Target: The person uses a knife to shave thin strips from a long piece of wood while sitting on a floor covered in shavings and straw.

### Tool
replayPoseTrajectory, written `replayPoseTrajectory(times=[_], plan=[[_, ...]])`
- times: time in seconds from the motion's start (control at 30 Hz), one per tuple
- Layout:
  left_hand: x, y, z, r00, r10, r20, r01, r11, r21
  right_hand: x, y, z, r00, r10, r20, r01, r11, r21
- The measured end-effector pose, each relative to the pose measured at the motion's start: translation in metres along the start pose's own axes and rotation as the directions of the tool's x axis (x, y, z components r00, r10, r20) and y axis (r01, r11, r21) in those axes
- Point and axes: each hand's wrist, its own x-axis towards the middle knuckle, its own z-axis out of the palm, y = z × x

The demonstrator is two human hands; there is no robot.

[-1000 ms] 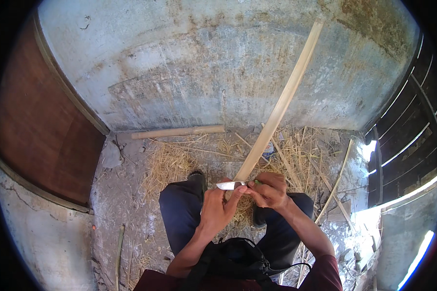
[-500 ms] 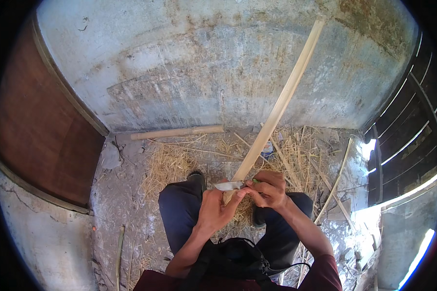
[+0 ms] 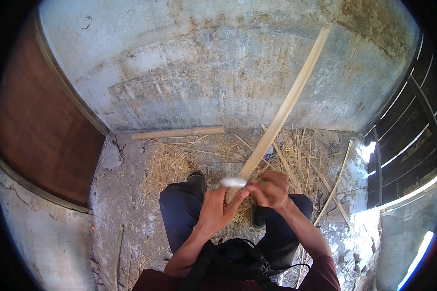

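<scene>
A long pale strip of split bamboo or wood (image 3: 282, 107) slants from my hands up to the far wall. Its near end lies between the fingers of my left hand (image 3: 212, 211), which is closed on it. My right hand (image 3: 271, 190) is wrapped round a knife (image 3: 234, 182), the handle mostly hidden. The blade points left across the strip's near end and is smeared by motion. Both hands are close together above my spread knees, the left thumb reaching toward the right fingers.
Straw-like shavings (image 3: 167, 167) litter the floor around my feet. A bamboo pole (image 3: 177, 133) lies along the foot of the wall (image 3: 189, 72). Thin sticks (image 3: 336, 182) lie at right, near a dark slatted panel (image 3: 408, 131). A brown door (image 3: 43, 116) stands at left.
The knife blade, sharp before, is now blurred and sits slightly higher and turned. The strip's far end has shifted a little right and down. My left hand has barely moved.
</scene>
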Motion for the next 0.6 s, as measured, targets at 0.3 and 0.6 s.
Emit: replayPoseTrajectory(times=[0.3, 0.6], plan=[[-0.023, -0.012, 0.004, 0.988, -0.140, 0.062, 0.144, 0.988, -0.063, 0.001, 0.018, -0.017, 0.941, 0.265, -0.212, -0.285, 0.956, -0.070], [-0.021, -0.012, -0.011, 0.992, -0.120, 0.030, 0.122, 0.990, -0.077, -0.001, 0.012, -0.008, 0.918, 0.354, -0.178, -0.349, 0.935, 0.060]])
